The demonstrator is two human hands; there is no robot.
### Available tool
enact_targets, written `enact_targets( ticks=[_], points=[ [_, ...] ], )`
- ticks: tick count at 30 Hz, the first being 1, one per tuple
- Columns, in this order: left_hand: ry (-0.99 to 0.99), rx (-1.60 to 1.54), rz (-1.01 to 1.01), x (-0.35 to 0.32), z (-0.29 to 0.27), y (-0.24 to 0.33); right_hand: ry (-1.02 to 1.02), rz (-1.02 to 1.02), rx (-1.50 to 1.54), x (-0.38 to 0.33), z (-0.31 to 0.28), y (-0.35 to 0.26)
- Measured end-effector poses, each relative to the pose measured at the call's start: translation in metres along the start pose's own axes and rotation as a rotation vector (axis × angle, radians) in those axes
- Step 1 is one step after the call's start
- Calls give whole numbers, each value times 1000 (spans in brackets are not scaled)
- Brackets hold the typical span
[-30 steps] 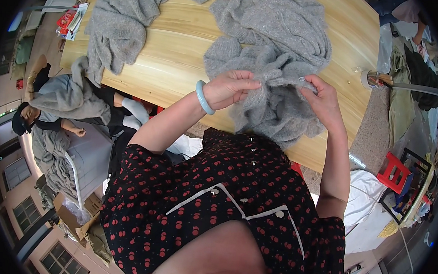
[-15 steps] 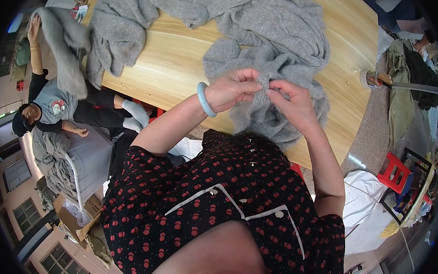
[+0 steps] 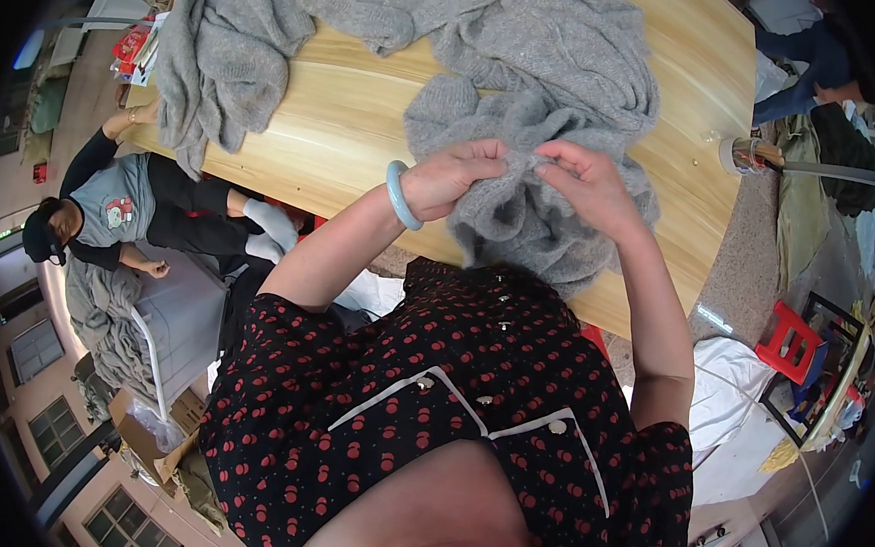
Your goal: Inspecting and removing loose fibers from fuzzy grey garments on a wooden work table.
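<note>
A bunched grey knitted garment (image 3: 536, 219) lies at the table's near edge, in front of my body. My left hand (image 3: 455, 179), with a pale blue bangle (image 3: 401, 195) on its wrist, pinches a fold of it between thumb and fingers. Just to the right, my right hand (image 3: 591, 191) has its thumb and fingertips drawn together over the knit. Whatever lies between those fingertips is too small to make out. A short gap separates the two hands, with grey fabric showing between them.
More grey knitwear (image 3: 552, 40) covers the far part of the wooden table (image 3: 338, 97). At left sits another person (image 3: 111, 198), one hand at the table's edge. A container with sticks (image 3: 750, 156) stands at the right edge; a red stool (image 3: 790, 342) is beyond.
My hands have moved slightly apart; the fold between them has shifted. The person at left has lowered a raised arm, and the grey knit piece that hung from that hand is gone from it.
</note>
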State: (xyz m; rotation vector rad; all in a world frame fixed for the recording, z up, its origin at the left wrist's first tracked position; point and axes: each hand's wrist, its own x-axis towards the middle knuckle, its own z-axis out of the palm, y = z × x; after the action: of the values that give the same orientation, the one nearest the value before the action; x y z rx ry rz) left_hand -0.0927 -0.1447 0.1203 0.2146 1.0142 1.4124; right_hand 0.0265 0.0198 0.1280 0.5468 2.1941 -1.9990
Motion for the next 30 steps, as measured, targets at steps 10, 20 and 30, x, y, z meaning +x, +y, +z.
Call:
enact_targets(
  ticks=[10,20,30],
  points=[
    [57,595,193,-13,0,-1,-195,10,-32,-8,0,-19],
    [-86,521,-43,-44,-12,4,-140,45,15,-13,14,-20],
    [-169,478,-86,-41,-28,-7,-109,29,37,-9,4,-16]
  ],
)
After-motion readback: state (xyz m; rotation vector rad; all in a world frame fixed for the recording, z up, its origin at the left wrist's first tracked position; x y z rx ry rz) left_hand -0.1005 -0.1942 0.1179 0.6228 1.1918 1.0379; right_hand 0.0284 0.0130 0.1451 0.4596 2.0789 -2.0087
